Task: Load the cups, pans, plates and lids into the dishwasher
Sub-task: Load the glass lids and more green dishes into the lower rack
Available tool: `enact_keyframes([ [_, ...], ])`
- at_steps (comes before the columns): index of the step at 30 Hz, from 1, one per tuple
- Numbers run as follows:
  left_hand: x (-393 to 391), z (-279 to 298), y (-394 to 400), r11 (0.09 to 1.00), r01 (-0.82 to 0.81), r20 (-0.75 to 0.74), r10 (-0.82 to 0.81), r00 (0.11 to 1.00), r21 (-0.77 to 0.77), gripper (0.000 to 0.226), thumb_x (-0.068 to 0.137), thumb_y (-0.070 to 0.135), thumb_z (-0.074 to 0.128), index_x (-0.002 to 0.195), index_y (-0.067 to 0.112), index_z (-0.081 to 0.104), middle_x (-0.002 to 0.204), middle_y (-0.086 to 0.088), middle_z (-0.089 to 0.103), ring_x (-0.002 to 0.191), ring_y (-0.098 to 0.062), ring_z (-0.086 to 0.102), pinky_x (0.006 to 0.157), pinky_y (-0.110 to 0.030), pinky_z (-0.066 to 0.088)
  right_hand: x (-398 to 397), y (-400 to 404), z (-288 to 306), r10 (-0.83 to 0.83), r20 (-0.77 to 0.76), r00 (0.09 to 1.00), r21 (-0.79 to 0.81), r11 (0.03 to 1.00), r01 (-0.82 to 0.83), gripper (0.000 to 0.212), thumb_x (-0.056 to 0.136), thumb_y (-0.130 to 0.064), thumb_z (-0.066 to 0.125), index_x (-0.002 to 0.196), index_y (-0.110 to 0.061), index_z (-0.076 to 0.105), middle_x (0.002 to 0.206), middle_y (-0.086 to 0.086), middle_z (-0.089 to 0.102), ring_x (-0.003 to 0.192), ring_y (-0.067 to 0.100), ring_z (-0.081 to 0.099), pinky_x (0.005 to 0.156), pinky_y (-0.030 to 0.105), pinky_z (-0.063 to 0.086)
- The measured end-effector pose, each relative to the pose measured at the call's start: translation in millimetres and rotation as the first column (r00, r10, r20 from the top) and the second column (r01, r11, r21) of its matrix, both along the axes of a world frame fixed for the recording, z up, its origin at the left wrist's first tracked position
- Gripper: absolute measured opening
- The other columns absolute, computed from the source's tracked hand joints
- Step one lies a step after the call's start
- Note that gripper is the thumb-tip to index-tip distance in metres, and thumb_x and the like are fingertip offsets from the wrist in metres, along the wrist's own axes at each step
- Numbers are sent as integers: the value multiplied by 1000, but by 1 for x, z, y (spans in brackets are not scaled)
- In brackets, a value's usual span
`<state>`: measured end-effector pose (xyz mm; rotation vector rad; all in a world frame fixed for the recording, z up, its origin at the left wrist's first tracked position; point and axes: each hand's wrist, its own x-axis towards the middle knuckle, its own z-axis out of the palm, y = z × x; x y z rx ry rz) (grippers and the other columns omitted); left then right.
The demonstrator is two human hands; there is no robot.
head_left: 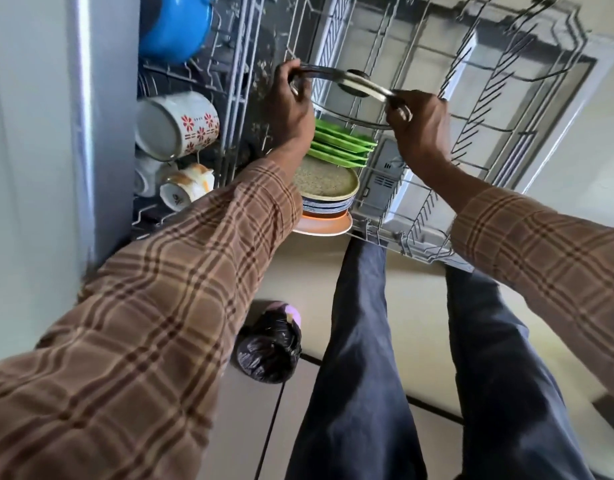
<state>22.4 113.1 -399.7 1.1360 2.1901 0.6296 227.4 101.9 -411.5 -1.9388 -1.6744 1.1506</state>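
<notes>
Left hand point(291, 98) and right hand point(418, 123) each grip opposite rims of glass lid point(350, 98); lid held tilted above lower rack point(471, 109); green plates point(340, 147) standing in rack, just beneath lid; cups point(177, 126) left of rack.

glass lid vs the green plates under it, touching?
Cannot tell. In the head view the glass lid, gripped by both hands, overlaps the green plates; no gap or contact shows plainly.

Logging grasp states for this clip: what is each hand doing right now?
Left hand: grips the rim of the round glass lid with metal rim.
Right hand: grips the same lid's opposite rim.
</notes>
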Motion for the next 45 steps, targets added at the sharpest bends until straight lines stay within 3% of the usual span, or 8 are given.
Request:
enact_keyframes([
  [7, -7, -35, 11, 999, 2, 27, -1, 1000, -44, 31, 103, 11, 59, 133, 3, 59, 128, -11, 69, 112, -6, 56, 87, 3, 36, -8, 7, -21, 18, -4, 1000, -29, 999, -18, 26, 94, -30, 60, 108, -19, 79, 101, 4, 77, 75, 3, 55, 68, 20, 38],
  [11, -12, -48, 12, 991, -93, 42, 98, 994, -99, 39, 101, 8, 59, 140, 2, 55, 130, -12, 66, 115, -18, 64, 98, -29, 53, -20, 11, -29, 48, -30, 998, -59, 997, -50, 29, 95, -28, 62, 117, -15, 76, 114, 0, 76, 92, 5, 67, 76, 8, 44],
  [17, -11, -49, 13, 972, 42, 74, -25, 997, -230, 58, 106, 4, 46, 160, 9, 26, 155, -17, 44, 83, 0, 52, 60, -8, 46, -20, 13, -32, 111, -30, 993, -120, 986, -114, 28, 96, -25, 65, 117, -9, 74, 110, 3, 76, 85, 3, 64, 65, 0, 37],
  [20, -10, -46, 10, 927, 70, 96, -37, 995, -369, 83, 97, -11, 41, 165, 23, 7, 168, -8, 24, 69, -10, 53, 48, -13, 42, -17, 11, -33, 151, -74, 986, -223, 961, -164, 40, 95, -23, 70, 130, -6, 64, 117, -1, 73, 99, 3, 67, 83, 8, 50],
  [23, -11, -40, 5, 911, 86, 85, -57, 995, -404, 88, 94, -9, 42, 165, 26, 3, 169, -7, 21, 103, -29, 67, 61, -22, 50, -12, 14, -39, 141, -73, 987, -280, 947, -156, 52, 89, -21, 64, 138, -7, 58, 130, 5, 69, 117, 17, 67, 102, 36, 54],
  [30, 22, 2, -21, 939, 125, -21, -139, 990, -320, 81, 95, 0, 49, 164, 7, 8, 169, -15, 19, 151, -27, 29, 122, -34, 29, 9, 14, -3, 239, 69, 969, -246, 945, -216, 57, 88, 1, 53, 142, -13, 54, 141, 9, 60, 121, 25, 62, 92, 17, 42],
  [36, 74, 92, -60, 917, 307, 13, -314, 949, -254, 80, 103, 30, 57, 163, 6, 10, 163, -20, 30, 149, -33, 35, 121, -46, 35, 48, 7, 123, 425, 105, 899, -136, 902, -410, 52, 91, -2, 52, 141, -11, 51, 132, 13, 63, 106, 29, 67, 85, 34, 56],
  [45, 102, 319, -81, 957, 288, -339, -283, 897, -36, 77, 103, 39, 53, 161, 5, 17, 158, -23, 34, 144, -41, 38, 116, -54, 37, 28, 7, 354, 608, 246, 755, 7, 778, -629, 48, 98, -22, 43, 145, -14, 44, 143, 18, 49, 129, 39, 49, 106, 48, 41],
])
